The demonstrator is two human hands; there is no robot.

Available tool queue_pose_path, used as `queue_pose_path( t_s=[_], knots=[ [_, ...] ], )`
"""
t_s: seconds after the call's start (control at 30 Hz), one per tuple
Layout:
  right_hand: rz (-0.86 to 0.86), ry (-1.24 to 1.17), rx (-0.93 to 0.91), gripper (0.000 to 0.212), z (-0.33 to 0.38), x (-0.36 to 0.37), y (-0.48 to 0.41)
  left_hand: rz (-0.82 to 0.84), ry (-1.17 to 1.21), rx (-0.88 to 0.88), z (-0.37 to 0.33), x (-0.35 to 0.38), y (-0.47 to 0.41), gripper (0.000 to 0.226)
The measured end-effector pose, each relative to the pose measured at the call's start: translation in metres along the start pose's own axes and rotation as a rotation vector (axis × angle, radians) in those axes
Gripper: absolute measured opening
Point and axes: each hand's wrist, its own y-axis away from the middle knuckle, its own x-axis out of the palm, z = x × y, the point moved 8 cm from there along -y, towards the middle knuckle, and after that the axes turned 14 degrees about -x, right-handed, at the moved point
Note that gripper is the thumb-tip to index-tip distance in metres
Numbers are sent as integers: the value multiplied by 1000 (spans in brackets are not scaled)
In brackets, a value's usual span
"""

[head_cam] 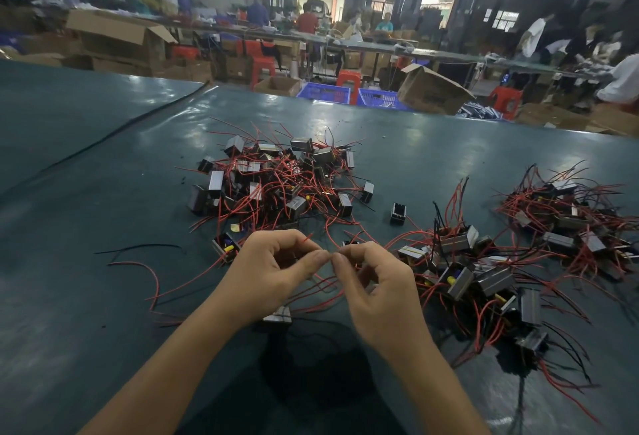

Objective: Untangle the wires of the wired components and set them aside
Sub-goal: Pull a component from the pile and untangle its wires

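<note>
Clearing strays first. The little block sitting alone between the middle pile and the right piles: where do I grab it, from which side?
Pinch the block across its flat sides, coming down from above: bare table surrounds it, so fingers likely fit. A red wire seems to trail right toward the near pile; lift the body, not the wire.
</note>
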Motion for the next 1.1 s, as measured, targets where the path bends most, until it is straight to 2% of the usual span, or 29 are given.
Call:
queue_pose_path(
  t_s=[0.2, 0.3, 0.37, 0.5, 0.57, 0.67, 0.77, 0.83, 1.0, 1.1],
  knots=[
    [83, -206, 325, 20, -20, 17, 11, -58, -206, 163, -7, 2, 5, 18],
    [147, -270, 461, 26, -29, 23, 16, -91, -372, 246, -12, 5, 7, 17],
    [177, -323, 499, 26, -29, 25, 18, -90, -383, 251, -12, 6, 7, 17],
    [224, -130, 254, 24, -11, 19, 10, -53, -246, 205, -13, 4, 6, 12],
    [223, -91, 208, 23, -7, 17, 8, -51, -222, 201, -13, 4, 6, 12],
    [203, -88, 282, 30, -13, 17, 11, -78, -332, 261, -16, 6, 9, 16],
    [141, -191, 427, 36, -23, 21, 15, -126, -529, 349, -19, 10, 13, 27],
    [100, -208, 416, 35, -24, 19, 14, -134, -524, 351, -19, 9, 13, 26],
    [52, 36, 34, 10, 1, 0, 1, -26, -152, 72, -6, 1, 2, 20],
    [63, -6, -78, 8, 8, -2, -2, 34, -26, -34, -1, 0, -1, 21]
  ],
)
